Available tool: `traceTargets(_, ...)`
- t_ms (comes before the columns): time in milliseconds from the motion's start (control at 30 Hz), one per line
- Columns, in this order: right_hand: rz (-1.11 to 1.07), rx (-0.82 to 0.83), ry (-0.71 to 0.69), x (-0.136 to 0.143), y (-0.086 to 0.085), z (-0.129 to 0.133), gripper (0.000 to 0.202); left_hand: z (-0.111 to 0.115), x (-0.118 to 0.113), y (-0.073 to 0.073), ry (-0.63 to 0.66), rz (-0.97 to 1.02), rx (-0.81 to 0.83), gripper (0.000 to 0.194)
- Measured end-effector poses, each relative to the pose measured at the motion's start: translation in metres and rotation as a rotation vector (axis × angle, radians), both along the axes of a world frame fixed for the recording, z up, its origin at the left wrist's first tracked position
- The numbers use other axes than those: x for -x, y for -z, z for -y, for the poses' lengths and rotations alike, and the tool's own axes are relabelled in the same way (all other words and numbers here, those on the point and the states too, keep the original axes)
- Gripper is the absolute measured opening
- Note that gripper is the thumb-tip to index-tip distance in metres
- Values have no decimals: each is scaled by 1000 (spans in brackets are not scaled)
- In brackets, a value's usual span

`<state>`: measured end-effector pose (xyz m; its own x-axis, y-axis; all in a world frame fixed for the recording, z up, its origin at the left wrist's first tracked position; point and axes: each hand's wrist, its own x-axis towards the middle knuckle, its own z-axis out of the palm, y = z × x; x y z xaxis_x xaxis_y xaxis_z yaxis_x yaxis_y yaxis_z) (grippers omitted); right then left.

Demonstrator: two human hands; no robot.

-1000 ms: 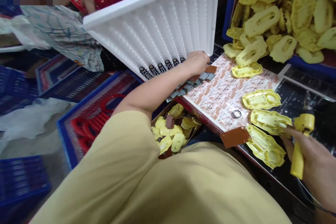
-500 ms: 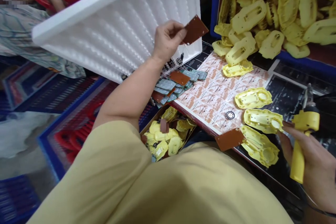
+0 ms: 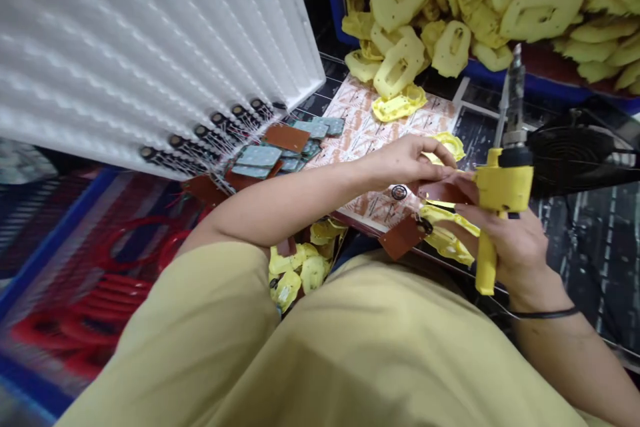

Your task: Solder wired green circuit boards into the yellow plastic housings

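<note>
The brown board [image 3: 447,192] is in front of the wearer, above the near part of the counter [image 3: 590,253], between the two hands. The left hand [image 3: 395,163] has its fingertips closed on the board from the left; fingers of the right hand [image 3: 510,233] meet it from the opposite side, so neither hand is clearly the nearer. The board's long axis appears to run crosswise, from one hand toward the other, though fingers cover part of its outline. The right hand's grip is also wrapped around a yellow pistol-shaped tool [image 3: 505,187], just beside the board's right end; its metal tip [image 3: 517,67] points up and away from the board. One yellow shell [image 3: 453,145] lies partly hidden beyond the fingers, another [image 3: 453,243] on the near side. A second board [image 3: 401,237] lies at the counter's near edge, beside the round part [image 3: 399,192].
</note>
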<state>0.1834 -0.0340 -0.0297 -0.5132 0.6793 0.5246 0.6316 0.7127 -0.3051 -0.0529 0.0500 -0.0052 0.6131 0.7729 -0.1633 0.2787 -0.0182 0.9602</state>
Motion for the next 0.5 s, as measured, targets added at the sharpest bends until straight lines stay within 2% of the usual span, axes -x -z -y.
traceTargets(100, -74, -200, 85, -4, -5, 8, 28, 3, -1, 12, 51, 128, 288, 35)
traceTargets(167, -181, -202, 175, -4, -8, 12, 22, 7, 7, 16, 61, 183, 321, 46)
traceTargets(267, -271, -82, 250, -3, -7, 15, 11, 12, 16, 16, 40, 188, 152, 57)
traceTargets(367, -381, 24, 283, -3, -1, 19, 7, 18, 14, 16, 32, 151, -59, 65)
traceTargets(433, -459, 88, 298, -3, 3, 21, 8, 21, 8, 19, 45, 155, -222, 62)
traceTargets(500, -519, 131, 314, -3, 5, 23, 10, 24, 2, 23, 57, 179, -468, 50)
